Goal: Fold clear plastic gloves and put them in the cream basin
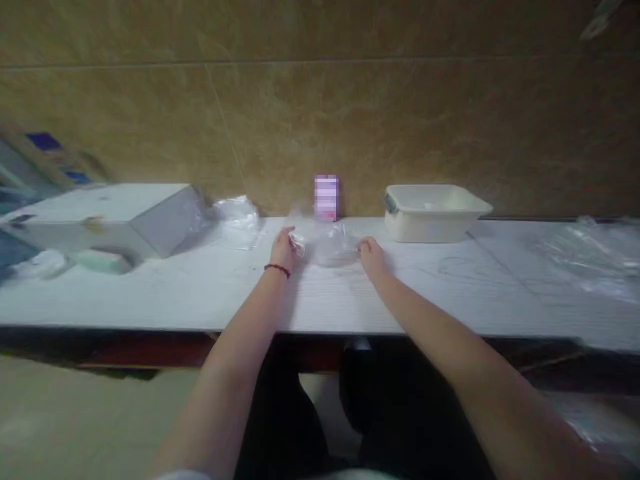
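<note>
Between my two hands a clear plastic bag point(331, 248) lies on the white wood-grain table point(330, 303). My left hand point(285, 248), with a dark red bracelet at the wrist, is closed on the bag's left side. At the right side of the bag, my right hand point(370, 252) pinches its edge between thumb and fingers. Whether anything is inside the bag is too blurred to tell. Just behind it, a phone-like upright rectangle point(327, 198) with a pixelated surface leans near the wall.
To the right stands a cream plastic basin point(434, 223). Clear plastic bags point(595, 257) lie at the far right, with more clear plastic point(237, 220) left of my hands. A white box point(115, 213) sits at the left, a pale green object point(103, 261) before it. A tiled wall point(320, 113) rises behind.
</note>
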`<control>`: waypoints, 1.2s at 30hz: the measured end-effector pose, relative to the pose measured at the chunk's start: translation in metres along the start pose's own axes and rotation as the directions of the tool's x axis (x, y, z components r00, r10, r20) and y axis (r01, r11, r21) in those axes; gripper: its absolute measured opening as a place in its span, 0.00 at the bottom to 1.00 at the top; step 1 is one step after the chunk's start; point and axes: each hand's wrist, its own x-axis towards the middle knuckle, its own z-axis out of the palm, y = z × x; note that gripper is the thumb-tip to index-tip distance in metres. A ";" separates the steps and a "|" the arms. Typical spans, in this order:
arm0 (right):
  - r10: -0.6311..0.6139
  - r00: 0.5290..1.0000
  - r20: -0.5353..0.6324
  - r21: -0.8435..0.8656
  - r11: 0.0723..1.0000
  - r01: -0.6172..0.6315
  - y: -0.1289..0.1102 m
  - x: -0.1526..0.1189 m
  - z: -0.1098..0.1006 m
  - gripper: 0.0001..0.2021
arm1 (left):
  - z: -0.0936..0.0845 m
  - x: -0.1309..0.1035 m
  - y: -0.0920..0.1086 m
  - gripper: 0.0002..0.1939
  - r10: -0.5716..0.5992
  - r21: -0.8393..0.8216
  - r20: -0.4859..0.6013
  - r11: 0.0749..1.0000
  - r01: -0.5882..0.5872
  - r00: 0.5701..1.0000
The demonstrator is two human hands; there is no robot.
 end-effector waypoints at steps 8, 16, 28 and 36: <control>0.088 0.995 0.045 -0.157 0.984 -0.080 -0.037 0.006 -0.031 0.10 | 0.019 -0.033 0.023 0.13 -0.024 -0.009 0.196 1.000 0.026 0.980; 0.126 0.917 0.380 -0.023 0.992 -0.127 -0.123 -0.016 -0.046 0.26 | 0.039 -0.062 0.069 0.16 -0.105 0.316 0.579 0.943 -0.103 0.809; 0.230 0.918 0.324 0.379 0.857 -0.348 -0.113 -0.024 -0.051 0.02 | 0.017 -0.069 0.083 0.26 -0.187 0.485 0.599 0.858 -0.167 0.778; -0.003 0.955 0.296 0.366 0.924 -0.110 -0.100 -0.025 -0.055 0.13 | 0.025 -0.066 0.078 0.10 -0.075 0.338 0.409 0.938 -0.074 0.910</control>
